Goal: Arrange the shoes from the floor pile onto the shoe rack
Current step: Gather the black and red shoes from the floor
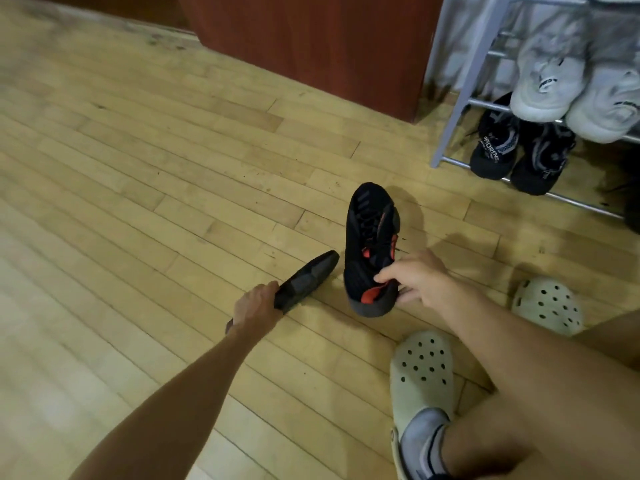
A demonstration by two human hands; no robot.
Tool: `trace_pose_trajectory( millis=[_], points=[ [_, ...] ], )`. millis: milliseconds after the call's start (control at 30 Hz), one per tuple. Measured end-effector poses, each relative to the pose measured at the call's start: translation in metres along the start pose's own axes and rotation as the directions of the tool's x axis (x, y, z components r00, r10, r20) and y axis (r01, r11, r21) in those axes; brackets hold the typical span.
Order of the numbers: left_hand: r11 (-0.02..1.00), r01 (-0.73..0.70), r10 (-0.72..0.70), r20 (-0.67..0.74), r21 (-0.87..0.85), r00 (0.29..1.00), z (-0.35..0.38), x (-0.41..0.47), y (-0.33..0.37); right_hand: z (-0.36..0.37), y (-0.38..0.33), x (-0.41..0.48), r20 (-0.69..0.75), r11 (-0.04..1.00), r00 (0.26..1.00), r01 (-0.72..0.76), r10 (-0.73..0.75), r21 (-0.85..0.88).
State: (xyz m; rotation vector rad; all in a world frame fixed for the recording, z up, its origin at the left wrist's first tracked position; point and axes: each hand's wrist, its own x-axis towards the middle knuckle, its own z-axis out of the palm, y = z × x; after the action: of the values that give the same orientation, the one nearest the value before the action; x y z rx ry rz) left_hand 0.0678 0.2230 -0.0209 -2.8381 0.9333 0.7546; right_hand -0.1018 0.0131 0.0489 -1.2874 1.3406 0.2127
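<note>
- The wooden floor fills most of the frame, and no pile shows on it: the only loose shoes in view are the two now in the person's hands, just below the centre of the picture.
- The shoe rack, a grey metal frame, stands in the upper right corner beside a reddish-brown cabinet. It is already partly stocked, so a good share of the job looks done.
- On the rack's upper visible rail sits a pair of white sneakers, toes pointing out toward the camera and side by side.
- Below them, on the lowest rail, a pair of black sneakers sits the same way. Something dark lies further right at the frame edge, but it is too cut off to identify.
- The black-and-red sneaker stands on the floor at centre, toe pointing toward the top of the frame. The right hand has closed on its heel, thumb on the collar and fingers under the back.
- The black flat shoe, left of the sneaker, is clasped at its rear end by the left hand, its toe aimed at the sneaker and apparently raised off the boards.
- What remains, by my reading: carry these two to the rack and seat them. Whether more shoes wait outside the frame cannot be told.
- The pale clogs at lower right are on the person's feet, not part of the sorting.
</note>
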Motion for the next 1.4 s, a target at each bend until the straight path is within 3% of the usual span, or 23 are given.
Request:
trace_pose_trajectory(
  millis=[167, 333, 433, 567, 667, 733, 800, 867, 967, 1100, 1400],
  points=[
    [0.974, 0.095, -0.104, -0.031, -0.204, 0.994, 0.023, -0.038, 0.016, 0.008, -0.002, -0.018, 0.03, 0.998, 0.998, 0.058, -0.059, 0.022],
    [0.949, 0.167, -0.178, -0.018, -0.268, 0.984, 0.054, -0.064, 0.051, -0.006, 0.008, -0.027, -0.008, 0.996, 0.998, 0.065, -0.066, -0.056],
    [0.913, 0.127, -0.087, 0.119, -0.389, 0.989, 0.061, -0.062, 0.069, -0.016, 0.016, -0.029, -0.049, 0.992, 0.997, 0.061, -0.067, -0.113],
    [0.924, 0.051, 0.083, 0.33, -0.379, 0.94, 0.055, -0.056, 0.07, -0.026, 0.021, -0.034, -0.031, 0.994, 0.998, 0.054, -0.058, -0.098],
    [0.83, 0.148, 0.085, 0.384, -0.537, 0.919, 0.045, -0.057, 0.05, -0.031, 0.021, -0.037, -0.032, 0.997, 0.998, 0.049, -0.051, -0.065],
    [0.761, 0.215, -0.003, 0.327, -0.612, 0.945, 0.044, -0.061, 0.032, -0.032, 0.02, -0.038, -0.025, 0.998, 0.999, 0.047, -0.048, -0.052],
    [0.762, 0.264, -0.13, 0.26, -0.591, 0.957, 0.051, -0.066, 0.014, -0.031, 0.021, -0.037, -0.018, 0.998, 0.999, 0.038, -0.039, -0.047],
    [0.718, 0.38, -0.196, 0.354, -0.584, 0.915, 0.061, -0.074, 0.002, -0.027, 0.022, -0.034, -0.007, 0.999, 1.0, 0.017, -0.018, -0.039],
    [0.562, 0.541, -0.161, 0.559, -0.625, 0.813, 0.078, -0.084, 0.006, -0.023, 0.026, -0.031, 0.029, 0.998, 1.0, 0.001, 0.001, -0.066],
    [0.651, 0.511, -0.277, 0.452, -0.561, 0.848, 0.093, -0.082, 0.025, -0.025, 0.033, -0.025, 0.043, 0.993, 0.999, -0.016, 0.021, -0.113],
    [0.358, 0.629, -0.164, 0.617, -0.69, 0.77, 0.07, -0.105, 0.059, -0.023, 0.039, -0.035, 0.022, 0.979, 0.998, -0.046, 0.051, -0.196]
  ],
)
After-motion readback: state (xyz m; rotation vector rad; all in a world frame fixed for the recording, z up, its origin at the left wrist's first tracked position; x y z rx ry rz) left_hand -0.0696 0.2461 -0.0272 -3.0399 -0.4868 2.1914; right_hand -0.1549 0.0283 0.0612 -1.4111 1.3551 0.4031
